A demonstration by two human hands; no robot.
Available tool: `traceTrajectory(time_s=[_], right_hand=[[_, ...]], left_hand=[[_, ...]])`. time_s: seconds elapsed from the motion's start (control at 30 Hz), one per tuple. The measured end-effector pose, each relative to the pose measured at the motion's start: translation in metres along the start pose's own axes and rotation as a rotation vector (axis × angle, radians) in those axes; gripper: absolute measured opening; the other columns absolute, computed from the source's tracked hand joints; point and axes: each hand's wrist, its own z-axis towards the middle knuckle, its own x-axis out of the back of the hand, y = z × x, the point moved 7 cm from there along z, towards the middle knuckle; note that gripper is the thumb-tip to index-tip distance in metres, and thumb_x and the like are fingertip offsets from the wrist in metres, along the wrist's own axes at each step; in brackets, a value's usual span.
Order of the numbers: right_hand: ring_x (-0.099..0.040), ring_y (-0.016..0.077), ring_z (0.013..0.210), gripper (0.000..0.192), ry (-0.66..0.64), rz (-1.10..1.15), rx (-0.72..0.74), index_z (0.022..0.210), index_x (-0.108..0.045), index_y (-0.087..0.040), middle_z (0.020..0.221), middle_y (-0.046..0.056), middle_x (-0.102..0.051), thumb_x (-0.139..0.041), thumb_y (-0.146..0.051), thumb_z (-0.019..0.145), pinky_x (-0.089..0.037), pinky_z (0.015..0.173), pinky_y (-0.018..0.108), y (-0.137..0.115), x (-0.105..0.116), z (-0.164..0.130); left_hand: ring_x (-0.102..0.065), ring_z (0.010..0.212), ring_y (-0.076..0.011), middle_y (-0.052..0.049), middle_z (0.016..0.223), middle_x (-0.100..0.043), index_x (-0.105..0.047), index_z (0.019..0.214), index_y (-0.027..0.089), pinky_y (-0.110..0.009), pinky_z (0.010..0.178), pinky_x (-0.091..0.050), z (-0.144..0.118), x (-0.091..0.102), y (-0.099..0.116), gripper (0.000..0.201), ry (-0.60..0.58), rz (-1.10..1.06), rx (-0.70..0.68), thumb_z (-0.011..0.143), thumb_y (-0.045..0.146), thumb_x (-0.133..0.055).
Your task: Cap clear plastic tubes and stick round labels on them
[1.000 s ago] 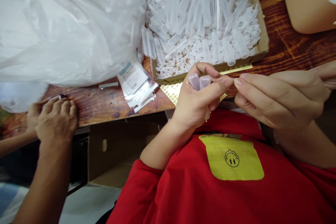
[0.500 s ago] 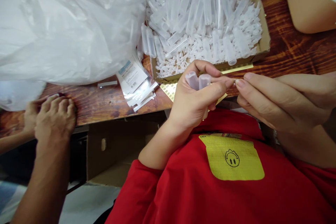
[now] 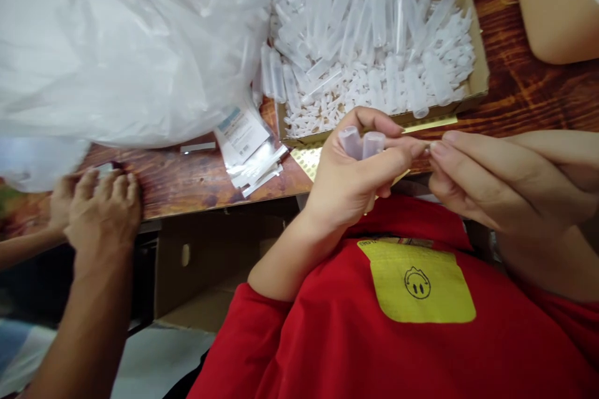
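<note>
I am holding two clear plastic tubes point(image 3: 361, 143) upright in my left hand point(image 3: 349, 190), fingers curled around them, their rims showing just below the near wall of the cardboard box point(image 3: 477, 78). My right hand point(image 3: 496, 177) is meeting the left, thumb and forefinger pressed together as if pinching something small against my left fingertip; what sits in that pinch is too small for me to make out, possibly one of the little white caps.

Judging from this, I am only starting: two tubes are in hand, while the box is holding a deep heap of loose tubes point(image 3: 374, 19) and small white pieces point(image 3: 346, 96), so nearly all is left.

My hands are working just in front of the box's near wall, over the table's edge point(image 3: 206, 202) and above my red shirt point(image 3: 397, 336), with free air below them. Left of the box, a big clear plastic bag point(image 3: 116, 43) is crowding the table, and a stack of sealed packets point(image 3: 246, 149) is lying between bag and box. Further left of the box, another person's hands point(image 3: 100, 212) are resting at the table's edge, well apart from mine. Right of the box, bare wood is showing.
</note>
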Motion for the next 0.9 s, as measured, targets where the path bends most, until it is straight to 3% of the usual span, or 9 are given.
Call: traceTrajectory(time_s=[0.07, 0.13, 0.3, 0.5, 0.7, 0.9], right_hand=[[-0.077, 0.0150, 0.085, 0.036, 0.046, -0.152, 0.207, 0.127, -0.071, -0.017, 0.116, 0.001, -0.079, -0.077, -0.024, 0.092, -0.057, 0.085, 0.023, -0.013, 0.002, 0.005], [-0.077, 0.0141, 0.080, 0.023, 0.072, -0.267, 0.303, 0.115, -0.074, -0.015, 0.112, 0.003, -0.079, -0.074, -0.026, 0.095, -0.058, 0.084, 0.022, -0.019, 0.002, 0.007], [-0.077, 0.0115, 0.083, 0.020, 0.061, -0.317, 0.275, 0.118, -0.072, -0.026, 0.114, -0.006, -0.078, -0.069, -0.026, 0.099, -0.060, 0.081, 0.020, -0.016, 0.001, 0.001], [-0.078, 0.0160, 0.083, 0.041, 0.034, -0.278, 0.266, 0.137, -0.065, -0.014, 0.123, 0.001, -0.076, -0.069, -0.021, 0.097, -0.057, 0.084, 0.023, -0.012, -0.003, -0.009], [-0.077, 0.0161, 0.096, 0.044, -0.062, -0.281, 0.183, 0.146, -0.057, -0.039, 0.119, -0.013, -0.076, -0.057, -0.028, 0.104, -0.060, 0.080, 0.028, -0.001, -0.012, -0.027], [-0.078, 0.0187, 0.091, 0.054, -0.041, -0.237, 0.113, 0.151, -0.051, -0.042, 0.115, -0.013, -0.077, -0.055, -0.021, 0.102, -0.062, 0.081, 0.030, 0.002, -0.013, -0.025]], left_hand=[[-0.040, 0.039, -0.0024, 0.007, 0.058, -0.059, -0.057, 0.080, 0.020, -0.016, 0.037, -0.028, 0.000, 0.001, 0.000, 0.023, 0.012, 0.003, 0.000, 0.082, 0.011, -0.078], [-0.040, 0.039, -0.0019, 0.007, 0.059, -0.059, -0.058, 0.081, 0.019, -0.016, 0.037, -0.029, 0.001, 0.002, -0.002, 0.023, 0.021, 0.002, 0.012, 0.082, 0.012, -0.080], [-0.041, 0.040, -0.0028, 0.006, 0.063, -0.063, -0.056, 0.082, 0.020, -0.016, 0.036, -0.028, 0.002, 0.001, -0.003, 0.027, 0.007, -0.013, 0.039, 0.079, 0.012, -0.082], [-0.044, 0.042, -0.0031, 0.007, 0.065, -0.063, -0.053, 0.084, 0.021, -0.015, 0.038, -0.032, 0.002, 0.002, -0.006, 0.030, 0.029, -0.003, 0.072, 0.079, 0.012, -0.081], [-0.045, 0.042, -0.0034, 0.009, 0.061, -0.056, -0.053, 0.083, 0.022, -0.017, 0.040, -0.034, 0.004, 0.005, -0.011, 0.038, 0.065, 0.006, 0.085, 0.073, 0.015, -0.089], [-0.040, 0.040, -0.0024, 0.010, 0.058, -0.053, -0.052, 0.081, 0.021, -0.016, 0.038, -0.030, 0.004, 0.002, -0.012, 0.034, 0.070, -0.001, 0.083, 0.076, 0.009, -0.084]])
